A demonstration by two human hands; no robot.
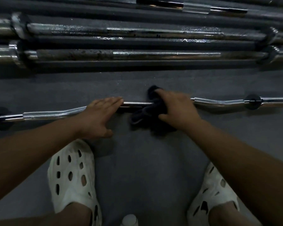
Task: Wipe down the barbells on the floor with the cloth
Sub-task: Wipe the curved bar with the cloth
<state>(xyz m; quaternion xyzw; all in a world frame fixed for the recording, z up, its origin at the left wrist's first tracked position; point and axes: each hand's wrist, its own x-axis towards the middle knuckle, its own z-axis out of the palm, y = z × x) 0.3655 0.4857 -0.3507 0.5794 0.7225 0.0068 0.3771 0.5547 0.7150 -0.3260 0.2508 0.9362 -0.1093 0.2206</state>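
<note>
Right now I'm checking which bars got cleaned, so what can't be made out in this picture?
Head view:
Middle of the curl bar: covered by the cloth and right grip.
Far end of the cloth: motion-blurred.
Ends of the straight barbells: cut off by both side edges; dim light hides whether marks are dirt or wear.
The white object at the bottom edge: cut off, unidentifiable.

The curl bar (134, 104) is glossy chromed metal, smooth in the middle and rough with knurling on its bends. The cloth (144, 113) is dark matt fabric. The bars (153, 53) behind are chrome, smudged and dull in patches. The floor (145, 160) is matt and fine-grained.
</note>
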